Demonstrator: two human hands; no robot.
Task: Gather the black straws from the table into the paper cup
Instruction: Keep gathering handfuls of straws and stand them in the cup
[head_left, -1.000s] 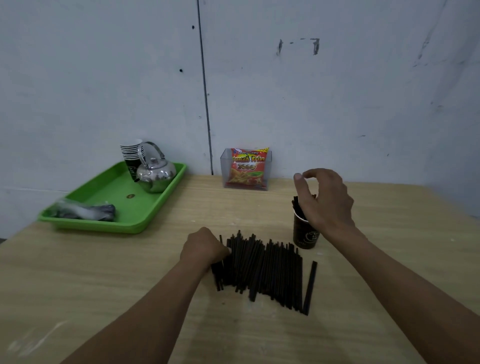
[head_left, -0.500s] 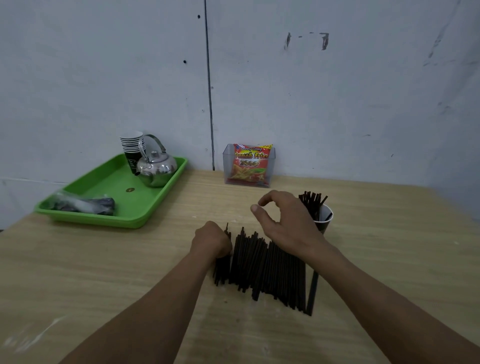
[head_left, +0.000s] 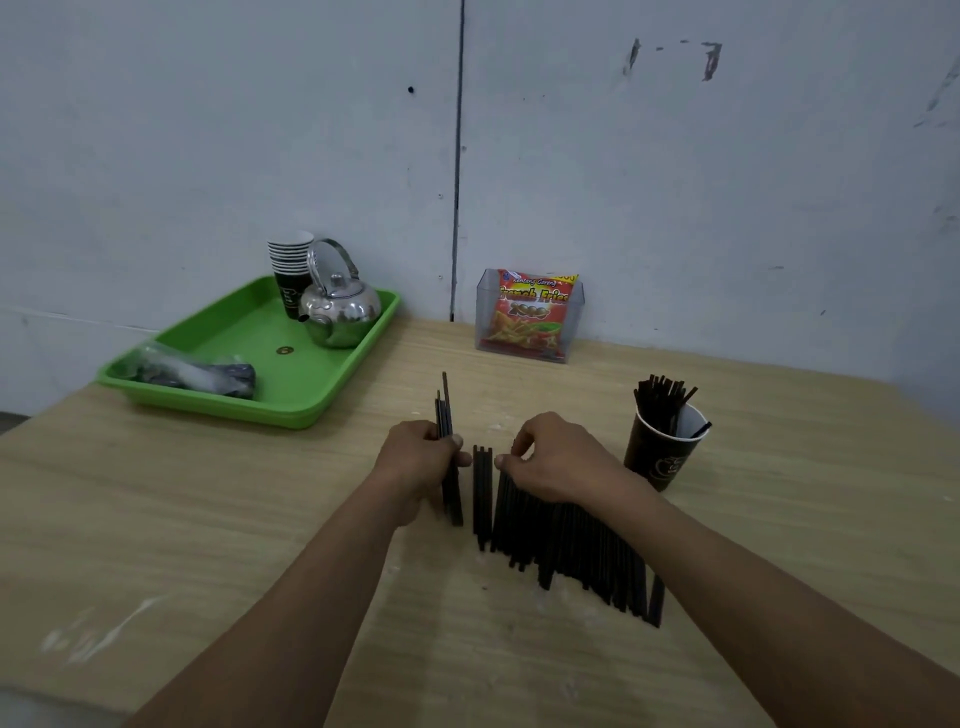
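The left hand (head_left: 423, 457) is clenched round a small bundle (head_left: 445, 415) of black straws, held nearly upright with the lower ends down by the table (head_left: 234, 519) and one straw poking higher than the others. The right hand (head_left: 563, 460) lies with curled fingers on the far ends of the pile (head_left: 571, 545), which is spread flat on the wood in front of the person; whether it has any straw pinched I cannot tell. The paper cup (head_left: 662, 457) stands just right of that hand, upright, with a clutch of straws leaning in it and room left on its near side.

The step in hand looks like feeding loose straws into the left hand's bundle. To do it well, the right hand should peel off a few at a time from the left edge of the pile, where three lie a little apart, and slide them across instead of lifting them high. Tapping the bundle's lower ends on the table would level the tall straw before it goes in. The cup is light and top-heavy — a bundle pushed in at a slant could tip it, so a straight drop is safer, with the free hand steadying the cup wall. The green tray (head_left: 291, 415) and kettle (head_left: 340, 314) stand well clear.
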